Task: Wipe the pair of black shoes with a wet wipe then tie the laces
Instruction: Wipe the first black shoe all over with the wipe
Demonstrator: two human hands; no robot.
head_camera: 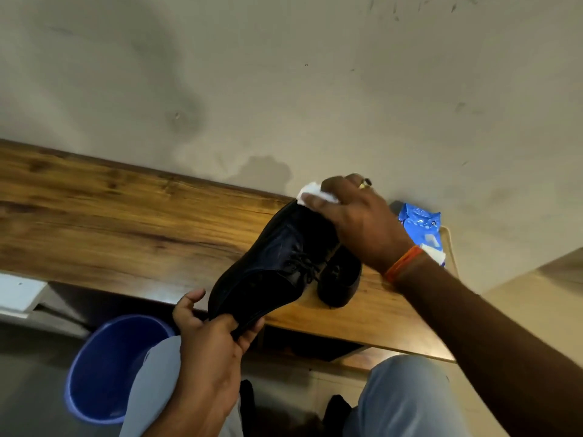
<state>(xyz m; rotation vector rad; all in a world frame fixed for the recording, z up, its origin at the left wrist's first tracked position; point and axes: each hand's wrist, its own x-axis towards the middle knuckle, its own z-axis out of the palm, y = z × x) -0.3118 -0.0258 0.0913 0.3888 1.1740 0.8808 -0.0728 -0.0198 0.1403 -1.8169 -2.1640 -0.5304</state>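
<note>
A black lace-up shoe (pixel 271 263) is held tilted over the front edge of the wooden shelf (pixel 110 216), toe pointing away. My left hand (pixel 208 342) grips its heel end from below. My right hand (pixel 356 222) presses a white wet wipe (pixel 310 192) against the toe. The second black shoe (pixel 340 279) stands on the shelf just behind and right of the first, partly hidden by it. The laces on the held shoe look loose.
A blue wet-wipe pack (pixel 421 228) with a wipe sticking out lies on the shelf at the right, by the wall. A blue bucket (pixel 104 367) stands on the floor below left. My knees in grey trousers (pixel 407 398) are under the shelf's edge.
</note>
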